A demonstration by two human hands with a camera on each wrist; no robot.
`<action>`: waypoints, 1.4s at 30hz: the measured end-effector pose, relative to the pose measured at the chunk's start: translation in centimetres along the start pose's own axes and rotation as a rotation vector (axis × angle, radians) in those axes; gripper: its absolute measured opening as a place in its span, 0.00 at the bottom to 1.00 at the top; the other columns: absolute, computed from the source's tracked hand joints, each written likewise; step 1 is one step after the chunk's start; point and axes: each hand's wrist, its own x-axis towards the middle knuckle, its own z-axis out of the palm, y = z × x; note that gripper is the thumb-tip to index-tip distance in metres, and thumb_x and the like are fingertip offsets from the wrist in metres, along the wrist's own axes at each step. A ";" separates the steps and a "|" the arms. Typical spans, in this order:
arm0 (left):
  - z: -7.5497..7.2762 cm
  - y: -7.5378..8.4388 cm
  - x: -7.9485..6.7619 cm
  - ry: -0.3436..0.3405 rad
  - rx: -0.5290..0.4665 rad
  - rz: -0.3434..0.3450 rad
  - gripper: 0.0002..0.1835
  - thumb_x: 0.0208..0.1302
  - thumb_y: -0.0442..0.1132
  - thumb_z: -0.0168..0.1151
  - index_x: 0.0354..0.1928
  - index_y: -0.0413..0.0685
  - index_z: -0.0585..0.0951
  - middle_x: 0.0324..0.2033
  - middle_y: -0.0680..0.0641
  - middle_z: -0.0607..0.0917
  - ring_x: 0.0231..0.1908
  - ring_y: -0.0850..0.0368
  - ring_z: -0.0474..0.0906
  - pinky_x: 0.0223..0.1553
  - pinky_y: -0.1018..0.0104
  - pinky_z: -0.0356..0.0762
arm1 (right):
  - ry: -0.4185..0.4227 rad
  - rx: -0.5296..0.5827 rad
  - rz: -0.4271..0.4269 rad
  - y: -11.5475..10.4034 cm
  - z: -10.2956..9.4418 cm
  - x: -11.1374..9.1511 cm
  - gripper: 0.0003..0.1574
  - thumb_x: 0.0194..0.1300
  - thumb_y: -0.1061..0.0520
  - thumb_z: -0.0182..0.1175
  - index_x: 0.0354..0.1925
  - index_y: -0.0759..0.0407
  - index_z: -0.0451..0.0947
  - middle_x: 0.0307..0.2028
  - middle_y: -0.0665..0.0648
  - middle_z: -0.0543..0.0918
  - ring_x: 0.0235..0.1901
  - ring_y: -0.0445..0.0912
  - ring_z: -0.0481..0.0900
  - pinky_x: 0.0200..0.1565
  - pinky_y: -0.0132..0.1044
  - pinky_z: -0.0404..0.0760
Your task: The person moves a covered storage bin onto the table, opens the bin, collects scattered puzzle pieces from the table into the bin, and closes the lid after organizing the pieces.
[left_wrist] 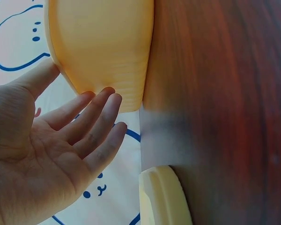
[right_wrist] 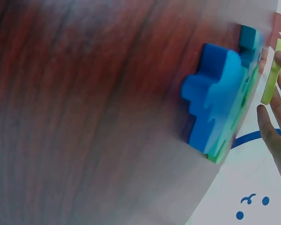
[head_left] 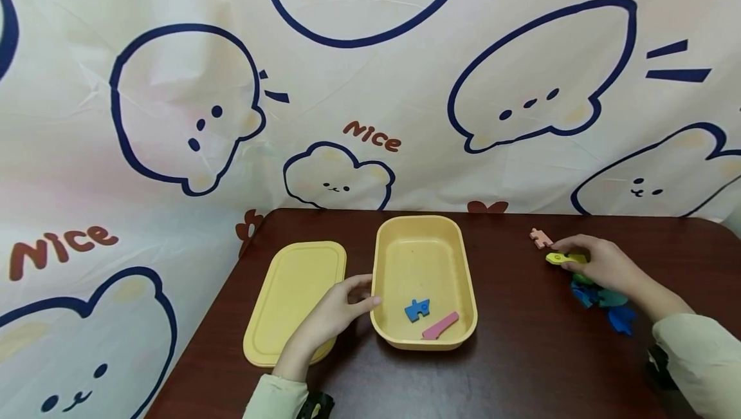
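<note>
In the head view my left hand (head_left: 332,309) is at the left wall of a yellow plastic box (head_left: 424,229). The thumb lies over its rim and the fingers are along the outside, as the left wrist view also shows. Inside the box lie a blue puzzle piece (head_left: 417,309) and a pink puzzle piece (head_left: 441,325). Over at the right, my right hand (head_left: 604,264) pinches a yellow-green puzzle piece (head_left: 557,258) between thumb and fingers. Below that hand lies a cluster of blue puzzle pieces (head_left: 622,319) and green ones, partly hidden by the hand.
A flat yellow lid (head_left: 301,277) lies left of the box, partly under my left forearm. Near the back of the dark brown table (head_left: 521,354) is a light pink puzzle piece (head_left: 541,238). A printed cloth (head_left: 347,84) hangs behind the table.
</note>
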 end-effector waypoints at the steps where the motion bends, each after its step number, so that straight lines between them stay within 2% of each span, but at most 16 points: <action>1: 0.0 0.0 0.0 -0.001 0.001 0.001 0.26 0.69 0.41 0.64 0.65 0.34 0.73 0.52 0.39 0.82 0.52 0.45 0.80 0.51 0.51 0.77 | 0.006 -0.001 -0.009 -0.2 0.0 0.0 0.21 0.60 0.66 0.68 0.52 0.67 0.81 0.48 0.69 0.82 0.48 0.66 0.78 0.46 0.62 0.76; 9: 0.1 0.1 0.0 -0.002 0.006 0.000 0.26 0.69 0.40 0.64 0.64 0.34 0.73 0.52 0.39 0.82 0.52 0.45 0.80 0.51 0.52 0.78 | 0.028 -0.013 -0.076 -1.8 0.0 -0.2 0.20 0.57 0.69 0.69 0.50 0.66 0.82 0.47 0.67 0.83 0.46 0.62 0.79 0.44 0.59 0.79; 15: 0.0 0.0 0.0 0.008 0.010 0.002 0.26 0.69 0.41 0.64 0.63 0.34 0.74 0.50 0.40 0.83 0.51 0.45 0.80 0.51 0.51 0.77 | 0.015 -0.010 -0.116 -3.3 0.2 -0.2 0.21 0.56 0.70 0.70 0.49 0.64 0.83 0.47 0.66 0.83 0.48 0.62 0.79 0.46 0.58 0.79; 24: 0.1 0.0 0.0 0.006 0.004 0.006 0.27 0.69 0.41 0.65 0.64 0.33 0.73 0.51 0.40 0.83 0.50 0.46 0.80 0.50 0.52 0.77 | 0.040 -0.039 -0.240 -5.4 0.4 -0.2 0.22 0.51 0.70 0.74 0.46 0.58 0.84 0.44 0.55 0.85 0.48 0.57 0.80 0.45 0.50 0.81; 30: 0.1 0.0 0.1 0.010 0.005 0.000 0.26 0.69 0.41 0.64 0.64 0.33 0.73 0.52 0.39 0.82 0.50 0.45 0.80 0.50 0.51 0.77 | 0.056 -0.013 -0.304 -7.2 0.4 -0.1 0.24 0.49 0.71 0.74 0.46 0.58 0.84 0.45 0.55 0.85 0.60 0.68 0.72 0.53 0.53 0.75; 32: 0.1 0.0 0.1 0.009 0.006 -0.003 0.27 0.69 0.41 0.64 0.64 0.34 0.73 0.52 0.39 0.82 0.51 0.45 0.80 0.50 0.52 0.78 | 0.051 0.002 -0.311 -7.8 0.4 0.0 0.23 0.50 0.71 0.74 0.46 0.58 0.84 0.44 0.53 0.85 0.59 0.66 0.73 0.58 0.47 0.71; 34: 0.1 0.1 0.1 0.012 0.008 -0.003 0.27 0.69 0.40 0.64 0.64 0.34 0.73 0.52 0.39 0.82 0.51 0.45 0.80 0.50 0.52 0.77 | 0.053 0.000 -0.325 -8.3 0.7 0.2 0.23 0.50 0.70 0.74 0.45 0.56 0.85 0.43 0.49 0.84 0.56 0.59 0.78 0.61 0.44 0.69; 37: 0.1 0.1 0.1 0.019 0.015 0.000 0.27 0.69 0.40 0.64 0.64 0.33 0.73 0.52 0.39 0.82 0.51 0.46 0.80 0.49 0.52 0.78 | 0.052 0.025 -0.342 -8.9 1.1 0.5 0.22 0.51 0.69 0.74 0.45 0.55 0.84 0.43 0.47 0.84 0.49 0.50 0.81 0.66 0.49 0.64; 40: 0.1 0.2 0.0 0.022 0.020 0.007 0.26 0.68 0.40 0.65 0.64 0.33 0.73 0.52 0.40 0.82 0.50 0.46 0.81 0.49 0.53 0.78 | 0.058 0.064 -0.361 -9.5 1.5 0.8 0.22 0.50 0.69 0.75 0.44 0.55 0.85 0.42 0.47 0.85 0.42 0.44 0.80 0.64 0.63 0.58; 42: 0.2 0.3 0.0 0.019 0.019 0.009 0.26 0.68 0.40 0.65 0.64 0.33 0.73 0.51 0.39 0.82 0.50 0.46 0.81 0.48 0.53 0.78 | 0.062 0.087 -0.371 -9.9 1.9 0.9 0.23 0.49 0.69 0.75 0.44 0.55 0.85 0.41 0.45 0.85 0.38 0.42 0.78 0.63 0.65 0.59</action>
